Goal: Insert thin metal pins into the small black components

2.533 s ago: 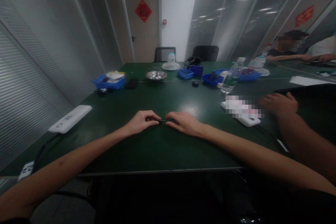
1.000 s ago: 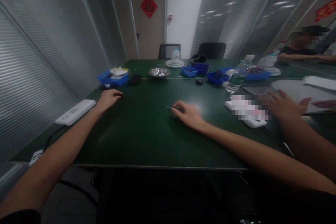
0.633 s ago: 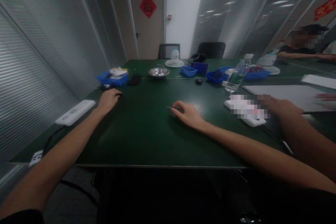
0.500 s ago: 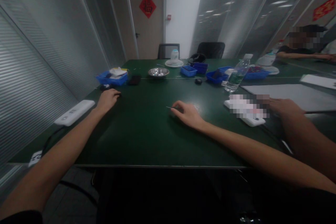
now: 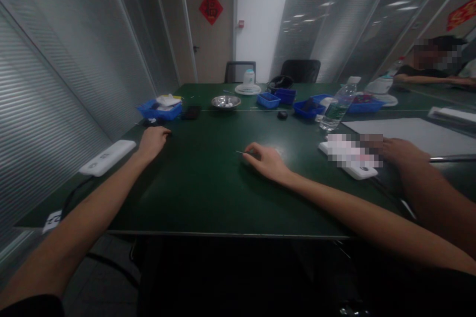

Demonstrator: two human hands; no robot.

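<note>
My right hand [image 5: 269, 162] lies low over the green table, its thumb and fingers closed on a thin tool. The tool's slim metal shaft [image 5: 239, 152] points left out of the fingertips; its darker rear part is mostly hidden in the hand, so its kind is unclear. Farther left, my left hand [image 5: 151, 141] rests on the table with the back of the hand up and fingers bent together. A small dark patch shows at its fingertips, too dim to name. Beyond that hand is a blue tray [image 5: 160, 110] holding white and yellow items.
A white power strip [image 5: 107, 157] lies outside my left forearm, another [image 5: 347, 161] right of my right hand. Another person's hand [image 5: 405, 152] is beside it. Behind stand a metal bowl [image 5: 226, 102], blue bins [image 5: 268, 100], a black mouse [image 5: 282, 115] and a water bottle [image 5: 336, 109].
Both my hands keep their places and grips. The view has shifted very slightly. By the other person's wrist, a shiny metal bar shows more clearly now.
</note>
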